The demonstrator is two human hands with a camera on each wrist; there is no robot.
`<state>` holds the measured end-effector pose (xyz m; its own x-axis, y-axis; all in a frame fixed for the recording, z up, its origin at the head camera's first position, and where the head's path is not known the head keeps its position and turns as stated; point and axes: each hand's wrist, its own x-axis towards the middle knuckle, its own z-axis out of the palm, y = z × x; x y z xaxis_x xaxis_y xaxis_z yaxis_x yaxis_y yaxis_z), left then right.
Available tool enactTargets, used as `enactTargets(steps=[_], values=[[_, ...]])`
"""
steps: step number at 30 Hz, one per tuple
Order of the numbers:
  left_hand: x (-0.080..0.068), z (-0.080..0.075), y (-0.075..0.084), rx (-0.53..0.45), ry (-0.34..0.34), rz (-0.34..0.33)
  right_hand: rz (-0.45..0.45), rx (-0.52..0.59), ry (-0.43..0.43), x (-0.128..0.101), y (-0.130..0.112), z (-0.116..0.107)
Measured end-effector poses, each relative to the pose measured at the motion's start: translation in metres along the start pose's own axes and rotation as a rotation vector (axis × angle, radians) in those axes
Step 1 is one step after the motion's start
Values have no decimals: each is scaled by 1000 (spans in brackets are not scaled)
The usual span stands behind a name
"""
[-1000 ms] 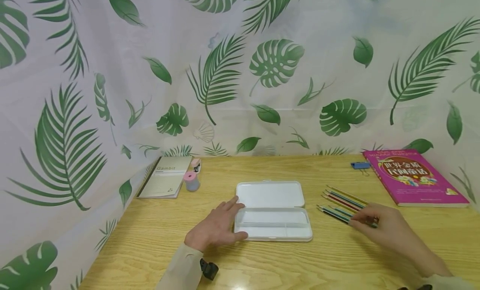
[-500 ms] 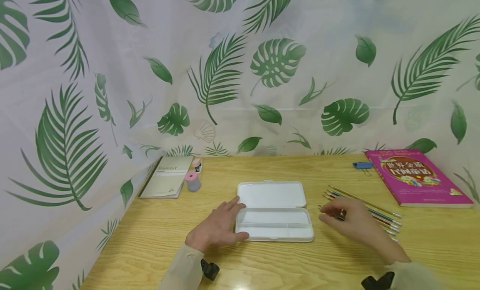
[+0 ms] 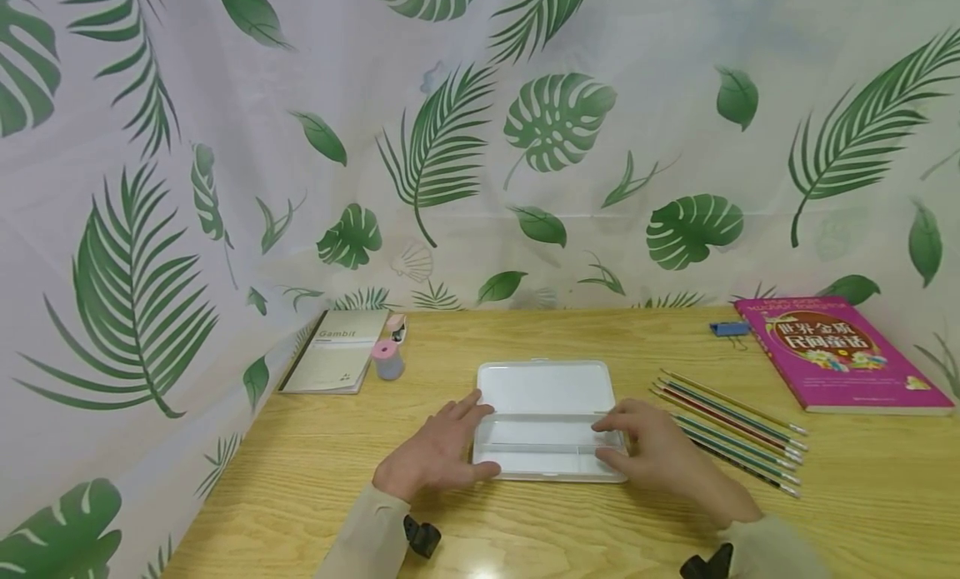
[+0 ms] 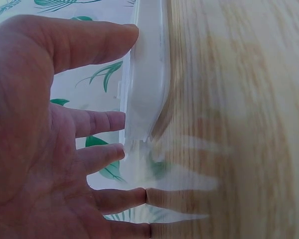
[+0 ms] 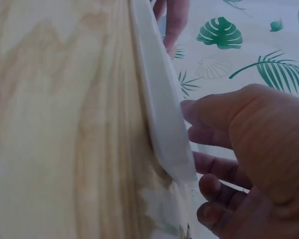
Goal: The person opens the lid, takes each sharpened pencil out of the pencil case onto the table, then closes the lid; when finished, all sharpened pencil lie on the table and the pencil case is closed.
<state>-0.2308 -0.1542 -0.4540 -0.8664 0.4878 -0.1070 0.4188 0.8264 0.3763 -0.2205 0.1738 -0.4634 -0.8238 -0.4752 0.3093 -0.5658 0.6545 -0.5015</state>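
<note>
A white plastic pencil case (image 3: 546, 387) lies open on the wooden table, its hinged lid away from me and its divided tray nearer. I see nothing in the tray. My left hand (image 3: 435, 452) rests at the case's left end with fingers spread; in the left wrist view its thumb and fingertips touch or nearly touch the rim. My right hand (image 3: 660, 454) reaches over the tray's right end, with thumb and forefinger apart. In the right wrist view its thumb touches the rim and the fingers bend loosely. Several pencils (image 3: 738, 433) lie just right of that hand, which hides some tips.
At the back right lie a pink book (image 3: 840, 354) and a blue binder clip (image 3: 729, 329). A notebook (image 3: 333, 350), a small pink-topped container (image 3: 387, 361) and a small pink-and-white item (image 3: 397, 327) are at the back left. A leaf-patterned curtain (image 3: 450, 146) hangs behind the table.
My right hand has moved left, from over the pencils to the right end of the pencil case, leaving most of the pencils uncovered. The left hand has stayed in place.
</note>
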Motion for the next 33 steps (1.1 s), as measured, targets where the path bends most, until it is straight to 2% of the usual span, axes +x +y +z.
enactTargets(steps=[4, 13, 20, 27, 33], values=[[0, 0, 0, -6, -5, 3, 32, -23, -69, 1, -1, 2], [-2, -1, 0, -10, 12, 13, 45, -11, -101, 3, -2, 6], [-2, 0, 0, -21, 13, 15, 67, -14, -104, 4, -1, 5], [0, -1, 0, -12, 17, 17, 29, -31, -82, 5, -1, 5], [0, -1, 1, -15, 14, 15, 61, -23, -91, 5, -2, 5]])
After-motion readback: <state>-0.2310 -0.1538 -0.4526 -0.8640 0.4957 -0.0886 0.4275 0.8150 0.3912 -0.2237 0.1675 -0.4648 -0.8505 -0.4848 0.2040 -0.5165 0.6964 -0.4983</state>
